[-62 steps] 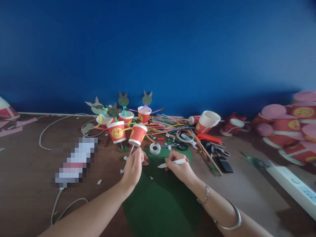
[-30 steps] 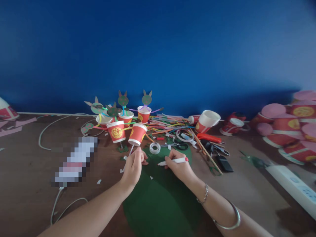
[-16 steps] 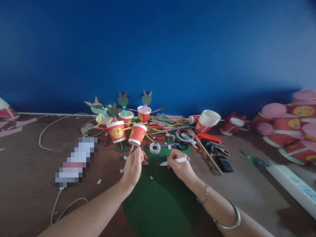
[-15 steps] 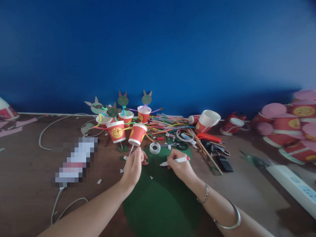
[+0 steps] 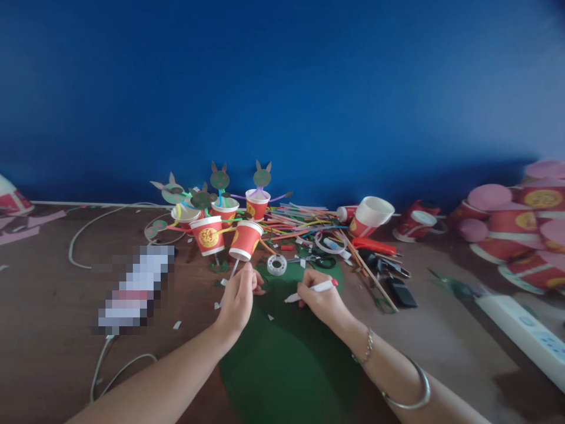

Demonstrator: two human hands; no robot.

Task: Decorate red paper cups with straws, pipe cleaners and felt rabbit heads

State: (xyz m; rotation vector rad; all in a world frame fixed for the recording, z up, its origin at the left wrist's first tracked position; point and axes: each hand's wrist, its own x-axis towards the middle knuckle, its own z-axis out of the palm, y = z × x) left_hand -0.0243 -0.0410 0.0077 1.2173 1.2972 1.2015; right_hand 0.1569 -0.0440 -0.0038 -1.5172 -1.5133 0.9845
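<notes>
My right hand (image 5: 320, 292) grips a white marker (image 5: 324, 285) with a red end. Its tip points left and down, just over a dark green round mat (image 5: 286, 365). On the mat's left edge, my left hand (image 5: 238, 297) has its fingers curled in and its thumb up; what they hold, if anything, is hidden. Right beyond the thumb a red paper cup (image 5: 246, 240) leans to one side. From its base a thin pale stick (image 5: 235, 268) runs down beside the left hand. Between the hands, farther back, lies a roll of clear tape (image 5: 276, 265).
Paper cups with animal-face cutouts (image 5: 262, 178) stand behind the left hand. Colourful pipe cleaners (image 5: 300, 218), scissors (image 5: 324, 261), stacked cups (image 5: 373, 215) and an orange cutter (image 5: 375, 246) lie at the back. A phone (image 5: 136, 285) is at left, a power strip (image 5: 525, 330) at right.
The marker in my right hand has shifted slightly left and its tip has dipped lower. My left hand and the cups stay in place.
</notes>
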